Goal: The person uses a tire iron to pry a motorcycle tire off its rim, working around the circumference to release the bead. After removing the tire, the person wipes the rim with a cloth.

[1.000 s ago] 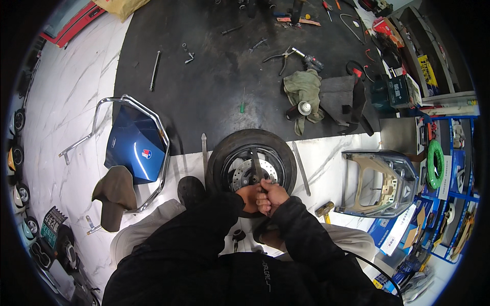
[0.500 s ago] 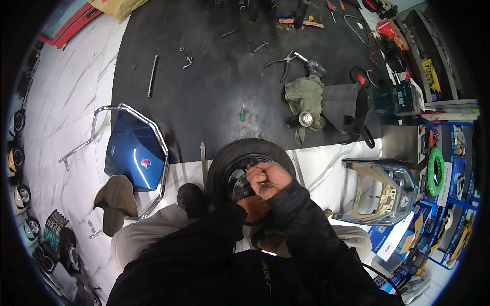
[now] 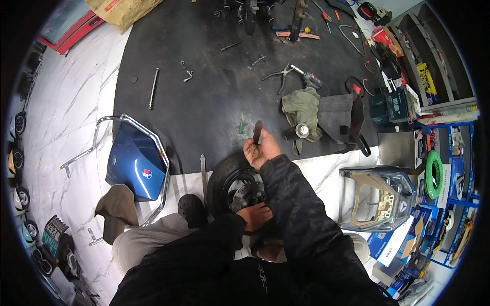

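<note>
A wheel with a black tyre (image 3: 217,176) lies in front of me, between my legs. My left hand (image 3: 256,217) rests on the near side of its hub, beside the brake disc (image 3: 248,196), with its fingers laid out flat. Beyond the wheel's far right edge, my right hand (image 3: 263,151) is raised, palm partly turned up. Its fingers and thumb hold a flat dark strip (image 3: 258,132) that points away from me; its exact kind is unclear. My right sleeve covers the wheel's right side. Left of the tyre lies a flat metal bar (image 3: 203,171).
A green-handled screwdriver (image 3: 241,128), pliers (image 3: 282,77), a spray can (image 3: 302,131) and a green cloth (image 3: 301,104) lie on the black mat (image 3: 204,107). A blue panel (image 3: 135,166) with a chrome rail stands left, a beige-and-grey frame (image 3: 375,199) right.
My right hand has moved from above the wheel to beyond its far edge, and the dark strip now shows in it. My left hand stays on the hub, its fingers more visible.
</note>
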`<state>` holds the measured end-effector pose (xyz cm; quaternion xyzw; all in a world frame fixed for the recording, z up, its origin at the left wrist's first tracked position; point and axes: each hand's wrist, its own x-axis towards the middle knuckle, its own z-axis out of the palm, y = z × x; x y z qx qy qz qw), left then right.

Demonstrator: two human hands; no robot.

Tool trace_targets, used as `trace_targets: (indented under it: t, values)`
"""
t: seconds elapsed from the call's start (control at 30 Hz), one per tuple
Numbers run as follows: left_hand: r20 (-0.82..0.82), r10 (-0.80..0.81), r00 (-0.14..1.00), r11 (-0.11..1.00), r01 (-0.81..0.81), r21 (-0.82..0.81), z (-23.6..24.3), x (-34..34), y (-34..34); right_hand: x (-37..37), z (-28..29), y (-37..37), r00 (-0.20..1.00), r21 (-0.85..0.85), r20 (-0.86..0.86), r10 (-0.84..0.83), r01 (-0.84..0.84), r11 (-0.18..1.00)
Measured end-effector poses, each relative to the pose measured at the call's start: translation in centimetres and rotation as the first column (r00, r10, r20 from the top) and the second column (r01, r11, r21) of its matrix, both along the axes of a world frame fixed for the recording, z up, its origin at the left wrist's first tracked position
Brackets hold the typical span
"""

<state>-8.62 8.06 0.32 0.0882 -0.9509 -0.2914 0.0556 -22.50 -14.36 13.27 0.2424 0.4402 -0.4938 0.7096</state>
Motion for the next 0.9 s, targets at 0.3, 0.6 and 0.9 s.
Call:
trace_targets:
  t: [0.3, 0.6, 0.9]
  values:
    - [-0.053, 0.012, 0.999, 0.994, -0.018, -0.104, -3.0, -0.6, 1.2, -1.6, -8.4, -2.3, 0.975, 0.130, 0.173, -0.143, 0.121, 0.984]
    - [0.461, 0.036, 0.887, 0.824, -0.288, 0.489, -10.0, 0.6, 4.6, 0.5, -15.2, 5.6, 0.864, 0.222, 0.280, -0.418, 0.365, 0.904]
    - [0.030, -0.131, 0.991, 0.988, 0.127, 0.089, -1.6, -0.1, 0.0, -5.0, -12.8, 7.0, 0.648, 0.239, 0.709, -0.277, 0.148, 0.960]
